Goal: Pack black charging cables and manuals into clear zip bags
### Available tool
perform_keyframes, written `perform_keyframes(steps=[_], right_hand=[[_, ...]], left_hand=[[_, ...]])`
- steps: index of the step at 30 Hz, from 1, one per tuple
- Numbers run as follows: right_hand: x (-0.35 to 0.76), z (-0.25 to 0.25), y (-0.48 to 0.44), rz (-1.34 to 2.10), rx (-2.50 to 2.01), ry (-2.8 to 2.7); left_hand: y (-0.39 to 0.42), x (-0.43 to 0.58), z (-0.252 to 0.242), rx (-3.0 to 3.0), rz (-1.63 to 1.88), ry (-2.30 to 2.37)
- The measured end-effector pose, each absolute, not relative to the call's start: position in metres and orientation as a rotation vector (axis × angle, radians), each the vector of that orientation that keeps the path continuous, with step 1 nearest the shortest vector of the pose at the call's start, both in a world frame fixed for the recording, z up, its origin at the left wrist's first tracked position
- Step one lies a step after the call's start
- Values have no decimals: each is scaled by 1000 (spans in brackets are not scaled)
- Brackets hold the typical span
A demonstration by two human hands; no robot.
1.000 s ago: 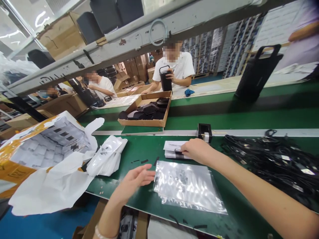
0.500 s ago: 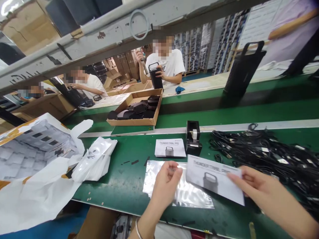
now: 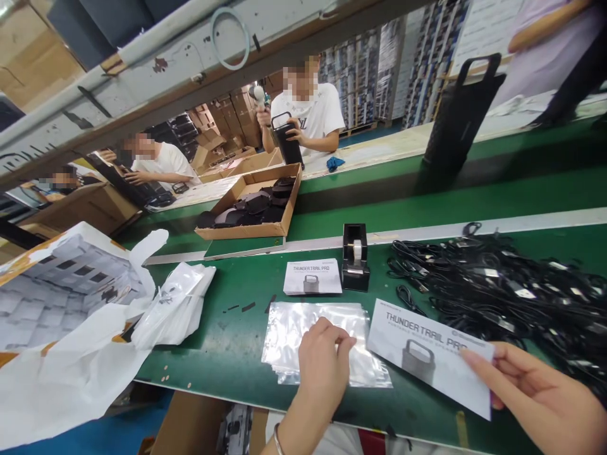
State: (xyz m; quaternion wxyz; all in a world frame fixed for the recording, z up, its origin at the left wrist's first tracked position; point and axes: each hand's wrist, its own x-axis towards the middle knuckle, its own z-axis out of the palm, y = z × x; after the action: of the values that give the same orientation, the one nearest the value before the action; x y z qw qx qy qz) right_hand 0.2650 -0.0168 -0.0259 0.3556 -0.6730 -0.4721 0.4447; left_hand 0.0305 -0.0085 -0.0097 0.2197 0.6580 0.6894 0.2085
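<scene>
My right hand grips a white printed manual by its right end, thumb on top. The cover reads "THUNDER TRAIL PRO" and pictures a speaker with a handle. Over a stack of clear plastic bags is my left hand, its fingers curled in and closed near the thumb; whether a bag's edge is between them I cannot make out. A small pile of matching manuals lies behind the bags. Beside that pile stands a black tape dispenser.
Tangled black cables cover the right side of the green bench. At left lie white pouches and an open printed bag. A cardboard tray holds dark parts. A black speaker stands at the back; co-workers sit opposite.
My right hand has drawn the manual to the right and slightly down, clear of the plastic bags. My left hand stays over the bags, its fingers more curled. The view has shifted slightly.
</scene>
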Motion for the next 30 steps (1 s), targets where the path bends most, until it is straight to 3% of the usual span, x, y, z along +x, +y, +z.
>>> perform_keyframes(steps=[10, 19, 30], right_hand=[[251, -15, -15, 1054, -1872, -1312], [241, -20, -22, 1517, -1660, -1288], [242, -20, -16, 1741, -1469, -1356]], left_hand=[[-14, 31, -11, 1897, 587, 1897], [-19, 31, -13, 1903, 673, 1872], [-23, 28, -10, 2009, 635, 1813]])
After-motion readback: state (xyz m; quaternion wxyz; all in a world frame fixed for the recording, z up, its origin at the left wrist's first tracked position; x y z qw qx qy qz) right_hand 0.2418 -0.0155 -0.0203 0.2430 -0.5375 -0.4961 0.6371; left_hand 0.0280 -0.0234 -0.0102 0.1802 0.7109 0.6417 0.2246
